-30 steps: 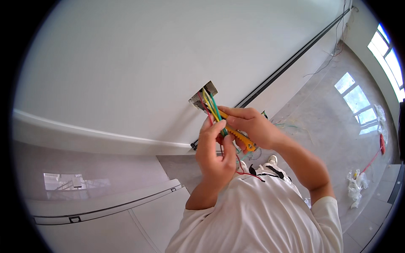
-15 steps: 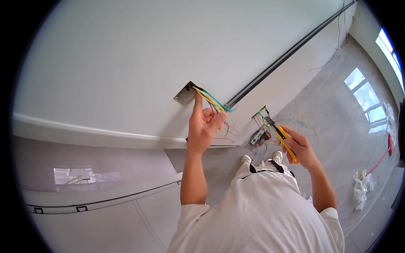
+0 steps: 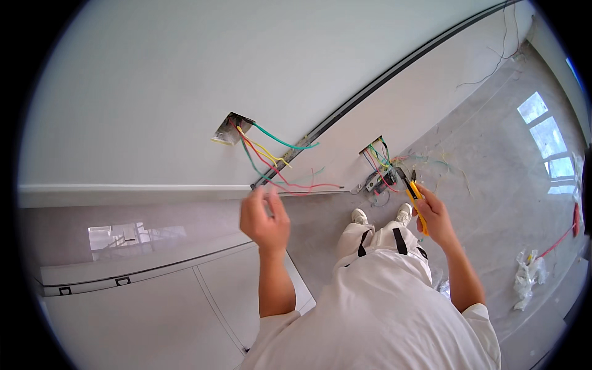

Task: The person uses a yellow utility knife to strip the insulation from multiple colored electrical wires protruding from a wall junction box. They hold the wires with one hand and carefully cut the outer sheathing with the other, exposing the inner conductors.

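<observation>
Left hand [image 3: 265, 219]: blurring at the fingers, which are curling toward the thumb; whether they're pinching anything, I cannot tell.
Right hand [image 3: 435, 213]: gripping a slim yellow-and-black cutting tool [image 3: 414, 190], its dark tip pointing up and left beyond the fingers.
Loose wires: a spray of thin green [image 3: 280, 142], yellow and red plastic-coated wires is springing from a square recessed wall box [image 3: 225, 131] above the left hand, ends splaying rightward.
Wire risk: those ends are fanning out and crossing, so a careless sweep of the left hand could be snagging or bending them.
Tip risk: the tool is pointing toward a second cluster of coloured wires [image 3: 378, 158] up and left of the right hand; a slip could be nicking their coating.
Edges: a long dark strip [image 3: 370, 98] is running diagonally up and right from above the left hand, several wires lying across it in view.
Open room: glossy grey floor [image 3: 478, 216] is stretching right of the right hand; between the hands, white shoes [image 3: 359, 216] are showing.
</observation>
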Tool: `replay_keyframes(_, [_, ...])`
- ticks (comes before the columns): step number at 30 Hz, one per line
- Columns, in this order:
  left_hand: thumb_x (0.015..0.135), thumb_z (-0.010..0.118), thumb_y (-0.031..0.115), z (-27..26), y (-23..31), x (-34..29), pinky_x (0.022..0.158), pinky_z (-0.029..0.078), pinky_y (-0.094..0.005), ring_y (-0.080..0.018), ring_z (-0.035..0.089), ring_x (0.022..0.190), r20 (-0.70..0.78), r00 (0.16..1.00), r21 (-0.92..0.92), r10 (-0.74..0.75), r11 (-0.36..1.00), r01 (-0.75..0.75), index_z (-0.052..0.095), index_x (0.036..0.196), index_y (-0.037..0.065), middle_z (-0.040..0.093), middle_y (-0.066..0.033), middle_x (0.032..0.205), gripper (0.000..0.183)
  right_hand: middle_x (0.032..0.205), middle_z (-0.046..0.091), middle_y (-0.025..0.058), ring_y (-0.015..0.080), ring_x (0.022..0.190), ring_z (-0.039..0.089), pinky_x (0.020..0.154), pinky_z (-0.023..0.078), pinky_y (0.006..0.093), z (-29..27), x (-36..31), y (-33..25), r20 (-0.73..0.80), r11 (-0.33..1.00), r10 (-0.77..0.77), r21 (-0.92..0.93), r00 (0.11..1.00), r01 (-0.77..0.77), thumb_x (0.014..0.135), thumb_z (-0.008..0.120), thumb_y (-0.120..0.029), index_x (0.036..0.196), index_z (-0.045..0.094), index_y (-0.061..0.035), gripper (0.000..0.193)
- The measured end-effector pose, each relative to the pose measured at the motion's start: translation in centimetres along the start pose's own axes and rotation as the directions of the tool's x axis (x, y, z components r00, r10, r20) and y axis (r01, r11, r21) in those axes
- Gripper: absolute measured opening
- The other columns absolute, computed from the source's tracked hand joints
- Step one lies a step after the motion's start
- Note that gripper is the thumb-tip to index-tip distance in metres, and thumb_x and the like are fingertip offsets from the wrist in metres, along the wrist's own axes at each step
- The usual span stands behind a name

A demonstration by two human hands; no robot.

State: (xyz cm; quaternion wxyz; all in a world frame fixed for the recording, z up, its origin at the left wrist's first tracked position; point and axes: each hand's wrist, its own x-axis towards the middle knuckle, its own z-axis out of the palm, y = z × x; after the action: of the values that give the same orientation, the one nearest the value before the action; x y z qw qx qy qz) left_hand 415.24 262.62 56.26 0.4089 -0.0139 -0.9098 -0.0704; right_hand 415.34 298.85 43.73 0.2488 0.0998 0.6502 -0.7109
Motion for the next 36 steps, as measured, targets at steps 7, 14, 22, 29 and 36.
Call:
replay_keyframes(7, [0.091,0.077,0.010,3.1,0.8,-8.1,0.062,0.050,-0.0379,-0.0269,0.063,0.069,0.465,0.861,-0.234,-0.207,0.909,0.345,0.070,0.100,0.003,0.066,-0.0102,0.083,0.013,0.085,0.062,0.0042,0.0097,0.051,0.055,0.047,0.044,0.0254,-1.7,-0.4,2.8,-0.113,0.996,0.076,-0.032,0.991,-0.080,0.109,0.049,-0.019,0.151,0.053,-0.0063,0.044])
replay_keyframes(14, [0.096,0.070,0.032,5.5,-3.1,-23.5,0.088,0.053,-0.0502,-0.0402,0.066,0.106,0.988,0.121,0.047,-0.095,0.935,0.351,0.065,0.119,0.005,0.069,-0.0197,0.108,0.036,0.083,0.061,0.0050,0.0114,0.048,0.054,0.044,0.045,0.0259,-4.9,-1.8,8.4,-0.349,0.979,0.183,0.148,0.919,-0.139,0.108,0.049,-0.024,0.145,0.057,-0.0061,0.042])
replay_keyframes(22, [0.092,0.072,0.042,-0.2,-3.7,-42.9,0.088,0.055,-0.0490,-0.0415,0.069,0.103,0.832,-0.310,0.543,-0.459,0.562,0.624,0.069,0.108,0.001,0.072,-0.0248,0.107,0.044,0.080,0.056,0.0029,0.0127,0.050,0.052,0.044,0.046,0.0300,-16.0,4.5,24.9,-0.644,0.926,0.363,0.327,0.674,-0.187,0.111,0.048,-0.030,0.138,0.054,-0.0117,0.033])
replay_keyframes(29, [0.095,0.067,0.036,-2.3,3.8,-53.6,0.055,0.058,-0.0371,-0.0201,0.072,0.065,0.557,-0.672,0.770,-0.488,-0.001,0.639,0.074,0.086,0.001,0.072,-0.0110,0.076,0.036,0.080,0.059,0.0068,0.0206,0.069,0.058,0.053,0.044,0.0497,-32.7,5.3,42.4,-0.390,0.625,0.765,0.259,0.513,-0.736,0.101,0.057,-0.052,0.144,0.047,-0.0143,0.058])
replay_keyframes(36, [0.092,0.073,0.039,2.5,9.8,-54.8,0.055,0.056,-0.0337,-0.0176,0.070,0.065,0.556,-0.569,0.655,-0.607,-0.102,0.749,0.073,0.101,0.002,0.073,-0.0087,0.081,0.039,0.087,0.062,0.0102,0.0251,0.080,0.061,0.061,0.047,0.0532,-35.6,7.0,44.0,-0.334,0.596,0.790,0.221,0.514,-0.772,0.100,0.058,-0.042,0.153,0.042,-0.0134,0.062])
